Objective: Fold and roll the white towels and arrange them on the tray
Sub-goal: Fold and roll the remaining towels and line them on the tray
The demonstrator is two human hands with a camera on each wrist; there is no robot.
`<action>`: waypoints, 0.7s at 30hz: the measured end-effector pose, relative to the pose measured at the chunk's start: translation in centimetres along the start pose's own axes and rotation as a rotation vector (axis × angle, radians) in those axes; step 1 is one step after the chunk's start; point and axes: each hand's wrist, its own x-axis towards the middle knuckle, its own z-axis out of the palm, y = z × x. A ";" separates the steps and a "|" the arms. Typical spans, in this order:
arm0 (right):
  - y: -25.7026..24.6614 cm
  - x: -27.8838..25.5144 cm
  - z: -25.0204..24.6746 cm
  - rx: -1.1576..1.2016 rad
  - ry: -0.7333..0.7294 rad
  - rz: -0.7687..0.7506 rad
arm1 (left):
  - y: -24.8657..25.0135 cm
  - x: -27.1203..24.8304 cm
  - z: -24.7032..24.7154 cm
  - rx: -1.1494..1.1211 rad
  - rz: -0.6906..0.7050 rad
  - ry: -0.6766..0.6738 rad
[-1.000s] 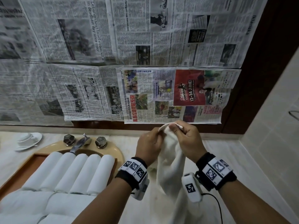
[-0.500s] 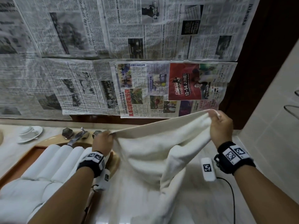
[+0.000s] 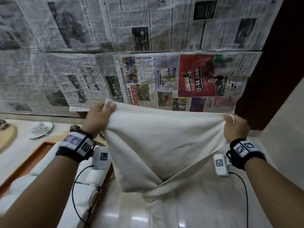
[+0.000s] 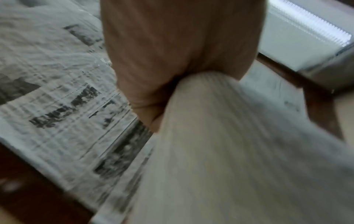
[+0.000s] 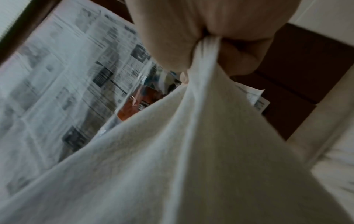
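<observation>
A white towel [image 3: 161,142] hangs spread in the air over the marble counter, its top edge pulled taut. My left hand [image 3: 105,111] pinches the towel's top left corner, and my right hand [image 3: 230,120] pinches the top right corner. The towel's lower part drapes and twists onto the counter. Both wrist views, blurred, show the towel [image 4: 220,151] [image 5: 182,159] bunched in curled fingers. At the lower left a wooden tray [image 3: 31,160] holds rolled white towels [image 3: 97,176], largely hidden behind my left forearm.
Newspaper sheets [image 3: 148,63] cover the wall behind the counter. A white cup and saucer [image 3: 41,129] sit at the far left near a wooden sink rim [image 3: 8,139]. A dark wooden frame [image 3: 271,71] and tiled wall [image 3: 283,137] close off the right side.
My hands went from together at one bunched corner to wide apart, spreading the towel. Since half a second ago the left hand rose, lifting the top edge level and taut.
</observation>
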 end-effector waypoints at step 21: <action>5.8 -12.9 13.5 -0.312 -0.823 -0.178 | -19.9 -6.3 12.8 0.817 -0.504 -0.534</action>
